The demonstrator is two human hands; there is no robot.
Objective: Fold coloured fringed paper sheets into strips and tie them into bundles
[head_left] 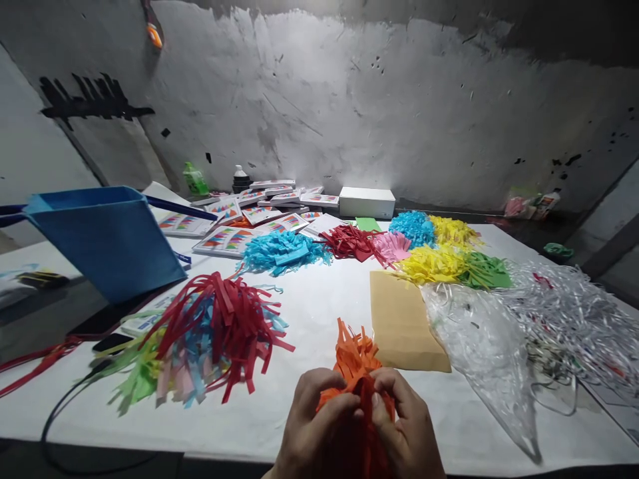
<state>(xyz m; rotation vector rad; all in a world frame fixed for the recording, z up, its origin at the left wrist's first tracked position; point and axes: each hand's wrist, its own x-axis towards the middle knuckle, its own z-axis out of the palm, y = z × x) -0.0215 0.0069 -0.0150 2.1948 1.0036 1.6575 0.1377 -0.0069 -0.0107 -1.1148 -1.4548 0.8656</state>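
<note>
At the near edge of the table, my left hand (319,416) and my right hand (404,422) both pinch an orange paper tassel (355,352). Its fringed end fans out beyond my fingers, and darker orange strips hang down between my palms. My fingertips almost meet at its middle. To the left lies a pile of finished-looking tassels, with a red tassel (227,326) on top of light blue, pink and green ones. A brown paper envelope (407,322) lies just beyond my right hand.
A blue fabric bin (110,239) stands at left. Farther back are blue (284,253), dark red (352,241) and yellow fringe bundles (432,264), packets (227,239) and a white box (367,202). A clear plastic bag (484,339) and silvery strips (574,313) cover the right side. A black cable (62,409) hangs over the front edge.
</note>
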